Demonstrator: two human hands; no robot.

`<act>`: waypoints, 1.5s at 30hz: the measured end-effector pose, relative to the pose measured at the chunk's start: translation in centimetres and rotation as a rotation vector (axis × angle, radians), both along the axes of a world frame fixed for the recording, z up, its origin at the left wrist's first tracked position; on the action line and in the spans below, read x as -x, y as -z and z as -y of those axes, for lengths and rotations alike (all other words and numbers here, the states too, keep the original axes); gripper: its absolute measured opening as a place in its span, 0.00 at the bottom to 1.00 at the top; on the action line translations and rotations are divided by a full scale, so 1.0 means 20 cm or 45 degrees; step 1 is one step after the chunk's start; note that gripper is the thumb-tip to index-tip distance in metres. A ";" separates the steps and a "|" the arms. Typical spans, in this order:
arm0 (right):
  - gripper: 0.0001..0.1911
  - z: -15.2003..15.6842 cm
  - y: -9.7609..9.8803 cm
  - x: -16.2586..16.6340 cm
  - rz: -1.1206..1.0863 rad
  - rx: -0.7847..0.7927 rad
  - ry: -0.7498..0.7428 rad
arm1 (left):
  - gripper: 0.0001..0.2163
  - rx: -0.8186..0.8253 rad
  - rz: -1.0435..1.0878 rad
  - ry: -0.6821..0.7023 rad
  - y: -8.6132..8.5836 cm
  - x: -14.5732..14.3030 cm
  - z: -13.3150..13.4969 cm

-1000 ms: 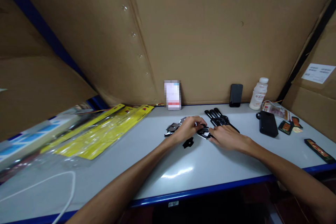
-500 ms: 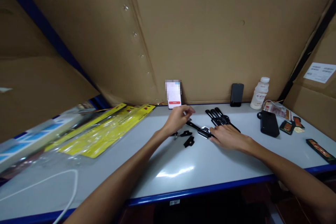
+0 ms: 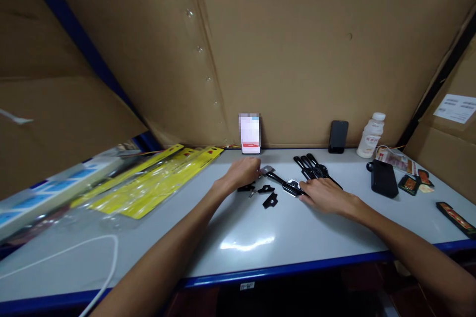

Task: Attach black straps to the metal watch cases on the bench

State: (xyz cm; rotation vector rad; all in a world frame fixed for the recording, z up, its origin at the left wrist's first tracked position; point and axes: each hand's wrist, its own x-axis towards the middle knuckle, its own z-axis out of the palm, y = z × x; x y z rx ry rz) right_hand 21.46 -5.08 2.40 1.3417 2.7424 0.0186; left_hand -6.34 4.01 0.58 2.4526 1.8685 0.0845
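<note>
Exposure's moderate: grey table [image 3: 316,237] reads brightest overall, space under it near-black. Source out of frame, probably overhead; hard white glare streak on the tabletop toward the front edge. Cardboard back wall [image 3: 290,59] is dull, darker upper left, pale hotspot top right. Soft shadow beside the left forearm [image 3: 180,237]. Small glints on the clear plastic of the yellow packs [image 3: 148,185]. Upright lit phone [image 3: 250,133] is partly pixelated. Black plates [image 3: 269,200] lose surface detail. Left-side blue-and-white box [image 3: 55,193] is smeared. Wide-lens stretch toward the edges; fine print mostly unreadable.
</note>
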 end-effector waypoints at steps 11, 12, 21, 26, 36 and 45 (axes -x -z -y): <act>0.18 0.00 -0.01 0.00 -0.002 0.030 0.023 | 0.10 -0.020 -0.165 -0.038 -0.07 -0.05 0.08; 0.18 0.00 -0.02 0.00 -0.001 0.030 0.020 | 0.10 -0.048 -0.162 -0.042 -0.07 -0.05 0.09; 0.17 0.00 0.00 0.00 -0.031 -0.002 0.000 | 0.07 0.074 0.688 0.347 -0.09 -0.22 0.13; 0.18 0.02 -0.03 0.01 -0.002 0.029 0.032 | 0.08 0.202 0.912 0.454 -0.02 -0.33 0.17; 0.18 0.01 -0.01 0.01 0.001 -0.018 0.020 | 0.07 0.083 0.728 0.432 0.01 -0.36 0.20; 0.17 0.01 -0.01 0.01 -0.020 0.007 0.014 | 0.06 -0.048 0.669 0.466 0.04 -0.39 0.21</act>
